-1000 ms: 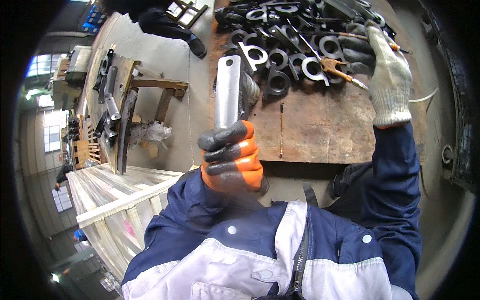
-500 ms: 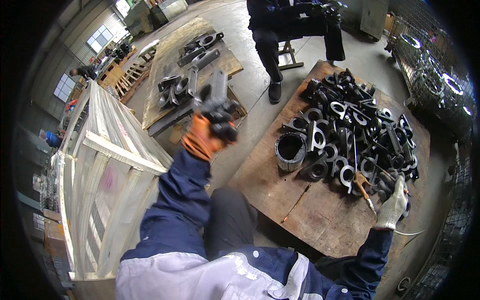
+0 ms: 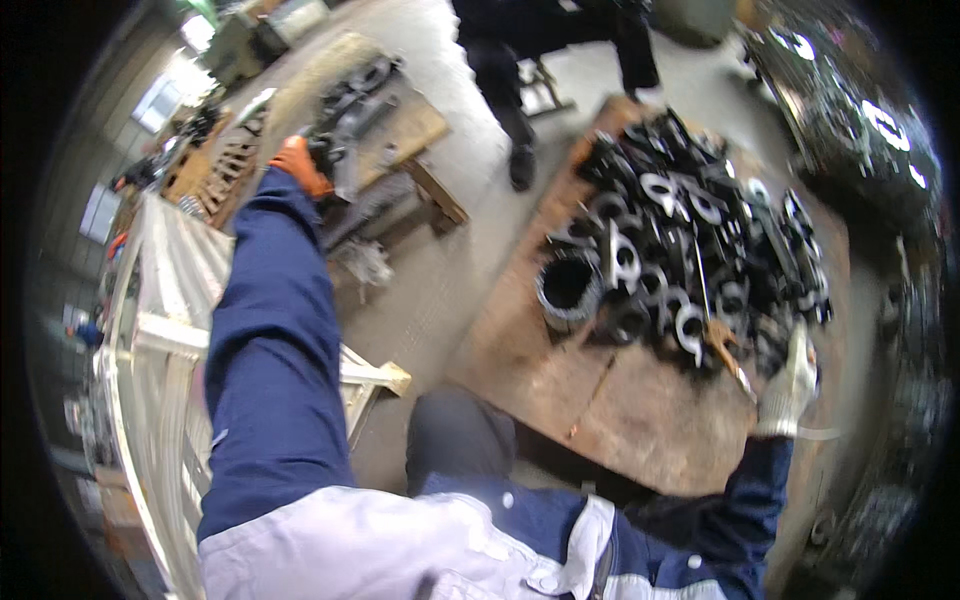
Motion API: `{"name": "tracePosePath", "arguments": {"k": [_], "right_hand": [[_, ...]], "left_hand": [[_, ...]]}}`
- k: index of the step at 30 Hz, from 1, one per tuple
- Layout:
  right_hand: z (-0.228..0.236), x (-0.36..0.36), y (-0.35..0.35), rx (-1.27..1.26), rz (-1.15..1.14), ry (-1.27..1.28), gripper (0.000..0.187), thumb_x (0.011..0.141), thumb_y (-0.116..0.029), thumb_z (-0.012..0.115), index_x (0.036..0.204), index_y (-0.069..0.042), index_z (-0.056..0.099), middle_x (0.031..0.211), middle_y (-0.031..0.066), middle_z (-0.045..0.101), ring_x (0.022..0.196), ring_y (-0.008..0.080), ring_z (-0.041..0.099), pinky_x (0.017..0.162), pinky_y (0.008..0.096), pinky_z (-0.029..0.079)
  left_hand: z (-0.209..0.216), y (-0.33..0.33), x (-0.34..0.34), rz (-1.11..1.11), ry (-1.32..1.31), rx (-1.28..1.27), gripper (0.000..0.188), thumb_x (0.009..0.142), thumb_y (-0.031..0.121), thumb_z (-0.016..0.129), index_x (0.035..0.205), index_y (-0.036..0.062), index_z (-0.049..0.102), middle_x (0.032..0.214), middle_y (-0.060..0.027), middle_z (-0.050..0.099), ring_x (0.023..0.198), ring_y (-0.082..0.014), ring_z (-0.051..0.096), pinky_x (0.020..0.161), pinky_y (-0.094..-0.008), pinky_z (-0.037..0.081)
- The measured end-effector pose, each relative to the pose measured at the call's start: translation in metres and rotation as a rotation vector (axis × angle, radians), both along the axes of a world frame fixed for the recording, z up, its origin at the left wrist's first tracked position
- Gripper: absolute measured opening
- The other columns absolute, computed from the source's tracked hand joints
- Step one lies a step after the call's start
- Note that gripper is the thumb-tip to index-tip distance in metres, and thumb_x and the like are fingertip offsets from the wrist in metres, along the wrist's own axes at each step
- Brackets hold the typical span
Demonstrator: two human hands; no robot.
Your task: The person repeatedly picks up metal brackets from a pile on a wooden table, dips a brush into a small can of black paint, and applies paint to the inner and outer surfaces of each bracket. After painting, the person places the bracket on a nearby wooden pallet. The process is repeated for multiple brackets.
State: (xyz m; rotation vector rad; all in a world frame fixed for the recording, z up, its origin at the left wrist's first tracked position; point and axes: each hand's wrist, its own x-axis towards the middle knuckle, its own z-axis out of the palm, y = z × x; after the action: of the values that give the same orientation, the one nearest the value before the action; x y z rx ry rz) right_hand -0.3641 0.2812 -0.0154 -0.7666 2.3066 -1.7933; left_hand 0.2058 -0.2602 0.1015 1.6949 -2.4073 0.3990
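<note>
My left arm reaches far out to the upper left. My left hand (image 3: 300, 165), in an orange and grey glove, is closed around a grey metal part (image 3: 343, 180) over a low wooden table (image 3: 425, 125) stacked with similar dark parts. The view there is blurred. My right hand (image 3: 790, 385), in a white knit glove, rests at the near right edge of a heap of dark metal ring parts (image 3: 690, 240). It grips a thin tool with a wooden handle (image 3: 722, 345) that points into the heap. The heap lies on a wooden board (image 3: 640, 420).
A short dark metal cylinder (image 3: 568, 285) stands at the heap's left side. Another person (image 3: 520, 60) in dark clothes stands beyond the board. A pale wooden crate frame (image 3: 150, 330) runs along my left. Shelves of shiny metal parts (image 3: 860, 110) line the right.
My left arm has stretched out further to the upper left, carrying the grey part over the low table. My right hand has stayed at the heap's edge with the tool.
</note>
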Motion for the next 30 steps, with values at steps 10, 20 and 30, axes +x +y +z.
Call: {"name": "tracePosePath", "arguments": {"k": [10,20,30], "right_hand": [[0.044,-0.007,0.018,-0.372,-0.104,-0.431,0.033,0.103,-0.027,0.053,0.115,0.001,0.066,0.097,0.0153,0.075,0.073,0.0162,0.074,0.057,0.0211,0.056],[0.060,-0.024,0.044,-0.537,-0.214,-0.449,0.029,0.100,-0.025,0.059,0.112,-0.001,0.069,0.099,0.0149,0.074,0.076,0.0203,0.075,0.059,0.0241,0.061],[0.053,-0.036,0.093,-0.417,-0.187,-0.253,0.031,0.099,-0.024,0.062,0.117,0.001,0.066,0.103,0.0166,0.073,0.076,0.0203,0.074,0.060,0.0216,0.060]], "left_hand": [[0.071,0.037,-0.067,0.295,0.637,0.505,0.046,0.086,0.051,0.061,0.088,0.0057,0.069,0.073,-0.0095,0.065,0.059,-0.0208,0.059,0.052,-0.0331,0.047],[-0.149,0.346,-0.341,-0.334,-0.449,1.550,0.052,0.083,0.042,0.070,0.115,0.0012,0.069,0.100,-0.0122,0.074,0.083,-0.0202,0.070,0.073,-0.0359,0.057],[-0.348,0.358,-0.327,-0.463,-0.643,0.915,0.029,0.087,0.022,0.055,0.105,0.0084,0.073,0.113,-0.0229,0.067,0.107,-0.0369,0.066,0.090,-0.0442,0.052]]}}
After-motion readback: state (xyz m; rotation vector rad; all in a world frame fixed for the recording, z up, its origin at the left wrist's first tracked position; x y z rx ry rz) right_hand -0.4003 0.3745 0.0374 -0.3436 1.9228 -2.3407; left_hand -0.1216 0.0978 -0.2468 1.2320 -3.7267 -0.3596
